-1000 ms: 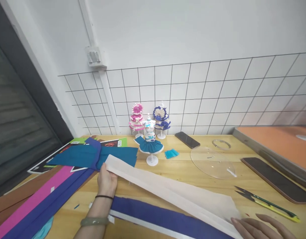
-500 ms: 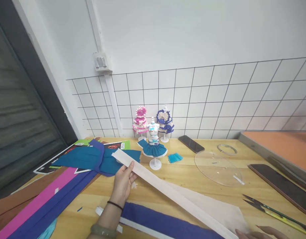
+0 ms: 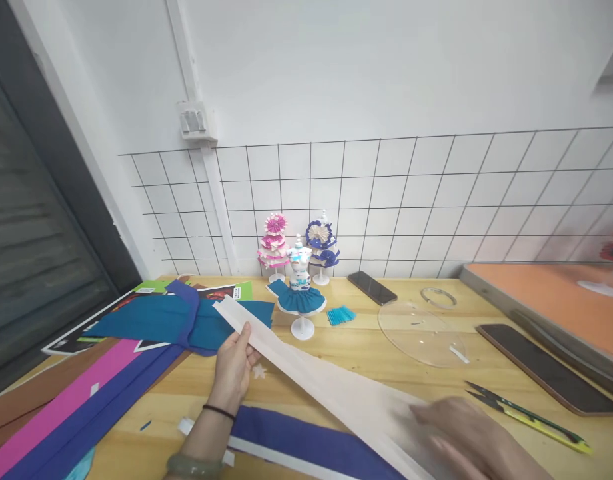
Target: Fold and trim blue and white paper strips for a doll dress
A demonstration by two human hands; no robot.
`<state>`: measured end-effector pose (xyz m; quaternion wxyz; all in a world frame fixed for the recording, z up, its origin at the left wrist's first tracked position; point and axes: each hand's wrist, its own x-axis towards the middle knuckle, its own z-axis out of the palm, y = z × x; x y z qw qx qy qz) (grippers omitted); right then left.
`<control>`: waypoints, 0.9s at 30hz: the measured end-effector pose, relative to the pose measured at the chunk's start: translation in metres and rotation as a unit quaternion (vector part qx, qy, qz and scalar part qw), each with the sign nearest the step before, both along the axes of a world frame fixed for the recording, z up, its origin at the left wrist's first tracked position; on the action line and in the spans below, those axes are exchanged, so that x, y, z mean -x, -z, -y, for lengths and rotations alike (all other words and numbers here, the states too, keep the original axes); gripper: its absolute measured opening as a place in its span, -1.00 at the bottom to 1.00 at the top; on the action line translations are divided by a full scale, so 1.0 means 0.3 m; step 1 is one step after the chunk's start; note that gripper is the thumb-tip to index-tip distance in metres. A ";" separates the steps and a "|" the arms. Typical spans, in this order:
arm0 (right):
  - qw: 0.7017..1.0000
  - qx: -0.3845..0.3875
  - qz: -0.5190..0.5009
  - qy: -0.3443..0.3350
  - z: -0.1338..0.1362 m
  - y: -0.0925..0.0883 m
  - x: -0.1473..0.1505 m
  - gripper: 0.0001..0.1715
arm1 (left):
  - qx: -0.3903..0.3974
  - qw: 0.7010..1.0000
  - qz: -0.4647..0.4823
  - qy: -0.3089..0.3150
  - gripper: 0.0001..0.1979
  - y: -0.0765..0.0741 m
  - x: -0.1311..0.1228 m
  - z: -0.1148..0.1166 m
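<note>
Left hand pinches the cream strip near one end; right hand, blurred, grip indeterminable, has moved inward, apparently working the wider part.

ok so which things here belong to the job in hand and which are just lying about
In hand, or probably part of it:
pale strip, in the left hand, blurred right hand over its lower end
purple strip beside it
snips, untouched
teal-skirted dress form

Apparently just lying about:
phone by the wall
clear disc
ring
</note>
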<state>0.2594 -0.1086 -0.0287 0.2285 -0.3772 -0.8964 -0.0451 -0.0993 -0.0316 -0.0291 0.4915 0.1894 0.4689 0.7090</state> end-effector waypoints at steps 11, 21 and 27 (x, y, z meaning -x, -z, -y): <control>0.934 0.327 -0.094 0.109 -0.207 0.001 0.320 -0.87 | -0.005 0.999 0.010 -0.050 -0.92 0.000 0.030 -0.013; 0.884 0.405 -0.219 0.080 -0.219 -0.008 0.376 -0.72 | -0.042 0.992 0.032 -0.114 -0.89 -0.023 0.091 -0.016; 0.848 0.437 -0.282 0.095 -0.284 0.022 0.448 -0.71 | -0.035 0.998 0.038 -0.035 -0.76 -0.008 0.062 -0.014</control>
